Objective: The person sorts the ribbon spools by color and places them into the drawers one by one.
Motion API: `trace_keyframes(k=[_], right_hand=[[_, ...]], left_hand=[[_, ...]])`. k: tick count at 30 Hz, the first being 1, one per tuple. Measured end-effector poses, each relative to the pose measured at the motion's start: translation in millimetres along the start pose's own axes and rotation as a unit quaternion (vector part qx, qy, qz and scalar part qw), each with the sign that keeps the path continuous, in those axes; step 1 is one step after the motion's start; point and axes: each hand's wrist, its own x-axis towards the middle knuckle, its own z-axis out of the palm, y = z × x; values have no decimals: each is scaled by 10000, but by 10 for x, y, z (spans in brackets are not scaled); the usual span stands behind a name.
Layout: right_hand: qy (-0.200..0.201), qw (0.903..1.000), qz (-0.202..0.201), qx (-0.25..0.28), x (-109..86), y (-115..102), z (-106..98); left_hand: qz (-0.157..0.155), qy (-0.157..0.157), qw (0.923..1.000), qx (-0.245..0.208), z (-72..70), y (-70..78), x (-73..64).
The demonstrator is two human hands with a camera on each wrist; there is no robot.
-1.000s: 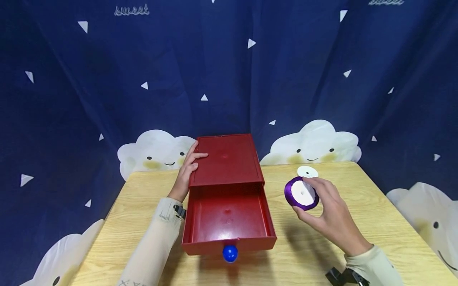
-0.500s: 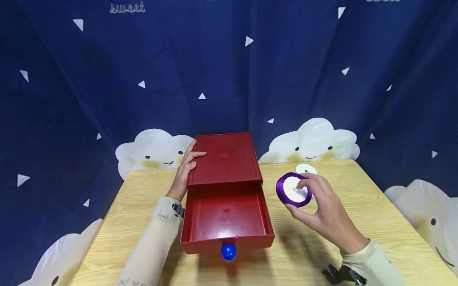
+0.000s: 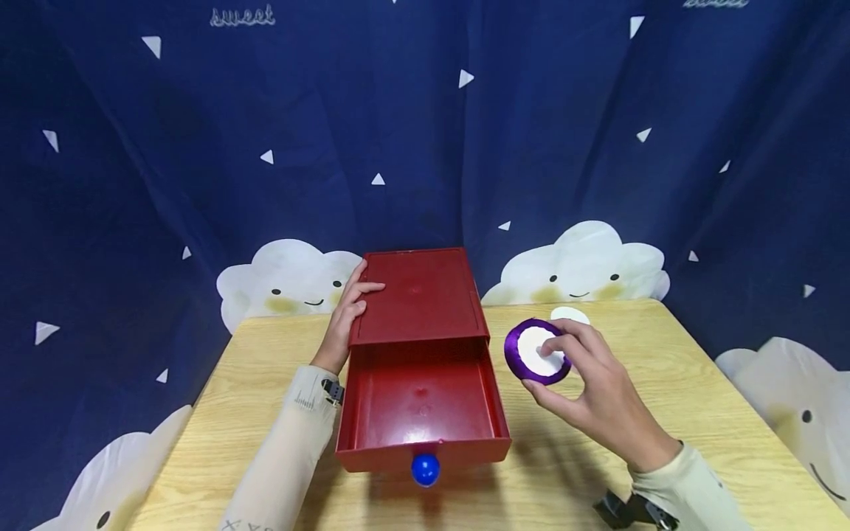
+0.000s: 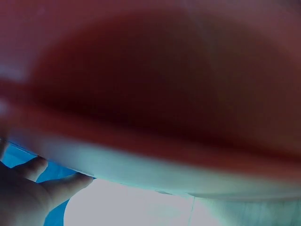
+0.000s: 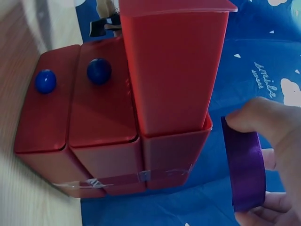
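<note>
My right hand (image 3: 611,391) holds a roll of purple satin ribbon (image 3: 513,354) with a white round face, in the air right of the red drawer cabinet (image 3: 418,295). Its thumb is at the lower edge and a fingertip lies on the white face. In the right wrist view the ribbon roll (image 5: 247,169) is seen edge-on, apart from the cabinet. The top drawer (image 3: 425,413) is pulled out and its visible floor is bare; a blue ball knob (image 3: 426,470) is on its front. My left hand (image 3: 344,324) rests along the cabinet's left side, fingers spread at the top edge.
A white disc (image 3: 569,315) lies on the wooden table (image 3: 671,369) behind my right hand, partly covered by it. Two lower drawers with blue knobs (image 5: 45,81) are closed. A dark blue curtain (image 3: 425,133) with clouds hangs behind the table.
My right hand has carried the ribbon roll a little left, closer to the cabinet. A fingertip has moved onto the white face. My left hand stays where it was.
</note>
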Motion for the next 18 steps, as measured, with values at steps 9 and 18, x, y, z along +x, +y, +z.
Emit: trace_keyframes(k=[9, 18], right_hand=[[546, 9945, -725, 531, 101, -93, 39], [468, 9928, -921, 607, 214, -247, 29]], left_hand=[[51, -29, 10000, 27, -21, -33, 12], [50, -2, 10000, -22, -31, -52, 7]])
